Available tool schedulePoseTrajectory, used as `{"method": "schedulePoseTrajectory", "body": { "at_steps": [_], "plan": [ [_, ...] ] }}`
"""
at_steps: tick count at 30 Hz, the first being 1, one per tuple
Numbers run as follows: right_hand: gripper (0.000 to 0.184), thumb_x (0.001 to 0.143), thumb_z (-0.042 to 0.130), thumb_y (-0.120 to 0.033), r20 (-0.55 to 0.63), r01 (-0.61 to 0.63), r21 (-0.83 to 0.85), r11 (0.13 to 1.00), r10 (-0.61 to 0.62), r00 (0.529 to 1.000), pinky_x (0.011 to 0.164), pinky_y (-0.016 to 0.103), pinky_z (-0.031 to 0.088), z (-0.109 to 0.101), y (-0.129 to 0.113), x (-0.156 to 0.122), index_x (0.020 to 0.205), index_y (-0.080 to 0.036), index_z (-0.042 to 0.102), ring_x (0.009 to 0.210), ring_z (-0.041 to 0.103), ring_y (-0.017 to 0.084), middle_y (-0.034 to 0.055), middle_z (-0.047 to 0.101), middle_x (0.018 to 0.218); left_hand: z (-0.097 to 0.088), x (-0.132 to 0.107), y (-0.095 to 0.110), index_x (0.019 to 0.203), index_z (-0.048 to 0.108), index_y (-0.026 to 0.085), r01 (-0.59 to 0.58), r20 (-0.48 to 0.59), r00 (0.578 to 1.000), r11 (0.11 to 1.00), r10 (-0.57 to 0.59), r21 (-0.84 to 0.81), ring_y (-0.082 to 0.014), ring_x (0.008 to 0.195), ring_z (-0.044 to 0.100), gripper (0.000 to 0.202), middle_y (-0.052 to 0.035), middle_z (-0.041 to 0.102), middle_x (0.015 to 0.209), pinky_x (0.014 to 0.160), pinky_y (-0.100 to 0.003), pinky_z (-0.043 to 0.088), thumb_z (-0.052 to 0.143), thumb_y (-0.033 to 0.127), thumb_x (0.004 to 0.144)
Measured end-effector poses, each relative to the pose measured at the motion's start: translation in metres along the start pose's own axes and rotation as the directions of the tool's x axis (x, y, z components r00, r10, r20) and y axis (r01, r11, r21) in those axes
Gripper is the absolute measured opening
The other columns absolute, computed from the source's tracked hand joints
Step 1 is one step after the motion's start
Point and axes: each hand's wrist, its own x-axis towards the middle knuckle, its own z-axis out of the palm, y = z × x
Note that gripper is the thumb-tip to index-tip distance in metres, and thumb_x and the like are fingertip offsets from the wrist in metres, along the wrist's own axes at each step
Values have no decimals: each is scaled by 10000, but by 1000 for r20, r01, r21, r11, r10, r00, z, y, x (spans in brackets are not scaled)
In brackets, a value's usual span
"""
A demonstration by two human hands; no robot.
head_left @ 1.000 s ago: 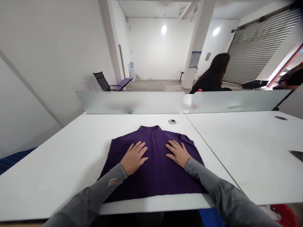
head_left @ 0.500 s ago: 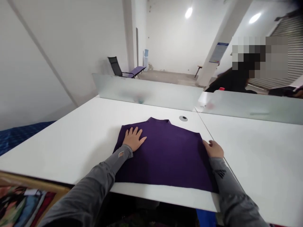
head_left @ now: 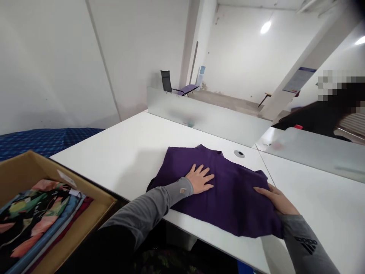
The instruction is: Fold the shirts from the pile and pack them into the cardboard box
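A folded purple garment (head_left: 228,198) lies on the white table (head_left: 128,152), collar toward the far side. My left hand (head_left: 199,178) rests flat on its left half with fingers spread, holding nothing. My right hand (head_left: 275,199) is at the garment's right edge. Its fingers reach over the cloth and close on that edge, and the thumb is hidden. Grey sleeves cover both arms.
A cardboard box (head_left: 94,207) with folded colourful clothes (head_left: 31,217) stands at the lower left beside the table. Frosted dividers (head_left: 211,121) line the table's far side. A person in black (head_left: 319,118) sits beyond them at the right. A black chair (head_left: 167,82) stands far back.
The view has swung left, bringing the box into sight. My right hand went from the middle of the garment to its right edge. My left hand stayed flat on the cloth.
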Motion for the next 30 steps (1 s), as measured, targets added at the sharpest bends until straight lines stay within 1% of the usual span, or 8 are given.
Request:
{"method": "schedulePoseTrajectory", "body": {
  "at_steps": [4, 8, 11, 15, 18, 22, 25, 30],
  "plan": [
    [427, 654, 725, -342, 144, 218, -199, 955, -192, 971, 801, 372, 562, 52, -57, 9, 1039, -181, 634, 889, 685, 269, 88, 725, 980, -7, -9, 4, 1435, 381, 253, 42, 30, 999, 999, -41, -7, -362, 1389, 248, 556, -89, 324, 1524, 1075, -651, 225, 323, 533, 958],
    [372, 673, 633, -218, 324, 515, -480, 710, -402, 856, 874, 383, 510, 148, -90, 19, 1042, -175, 654, 919, 651, 254, 62, 715, 988, -24, -56, 9, 1389, 449, 195, -52, 23, 998, 998, 51, 38, -372, 1378, 259, 529, -140, 377, 1483, 1065, -649, 241, 492, 392, 900],
    [435, 689, 597, -161, 444, 639, -525, 562, -460, 769, 939, 377, 469, 227, -87, 25, 1122, -147, 637, 999, 624, 250, 78, 691, 1084, -31, -106, 15, 1335, 513, 232, -55, -25, 998, 998, 54, -17, -316, 1372, 305, 478, -115, 461, 1427, 1106, -557, 245, 536, 357, 874],
    [519, 810, 590, -298, 459, 579, -525, 624, -365, 810, 888, 361, 500, 289, -61, 28, 1291, -109, 542, 940, 655, 231, 95, 703, 1014, -44, -151, 15, 1230, 584, 229, 76, -31, 996, 990, -81, -120, -259, 1303, 422, 368, -93, 533, 1363, 1107, -449, 293, 549, 335, 879],
    [388, 908, 472, -323, 462, 660, -505, 556, -471, 751, 891, 356, 494, 291, -40, 30, 1240, -159, 588, 917, 660, 203, 73, 705, 991, -66, -165, 9, 1109, 637, 208, 150, 113, 985, 966, -128, -212, -283, 1172, 534, 363, -101, 632, 1210, 1022, -422, 387, 640, 416, 812],
    [343, 946, 440, -374, 567, 779, -590, 213, -577, 588, 959, 393, 431, 259, -23, 37, 1164, -203, 642, 1153, 542, 235, 97, 625, 1227, -95, -179, 2, 946, 667, 208, 388, 175, 921, 847, -347, -362, -218, 912, 631, 342, -57, 691, 974, 809, -302, 460, 561, 519, 850],
    [405, 949, 421, -474, 648, 733, -680, -7, -472, 597, 889, 411, 429, 234, -16, 44, 1209, -231, 616, 1132, 516, 265, 108, 590, 1251, -99, -191, 6, 807, 630, 204, 515, 124, 852, 773, -508, -370, -189, 807, 608, 349, -35, 660, 843, 728, -287, 431, 476, 501, 904],
    [392, 947, 421, -472, 625, 668, -741, -67, -432, 650, 809, 348, 426, 200, -1, 39, 1157, -201, 613, 996, 521, 248, 104, 603, 1091, -82, -205, 21, 825, 571, 207, 498, -6, 846, 794, -534, -347, -207, 876, 565, 219, -39, 612, 872, 772, -314, 430, 499, 398, 902]
  ]
}}
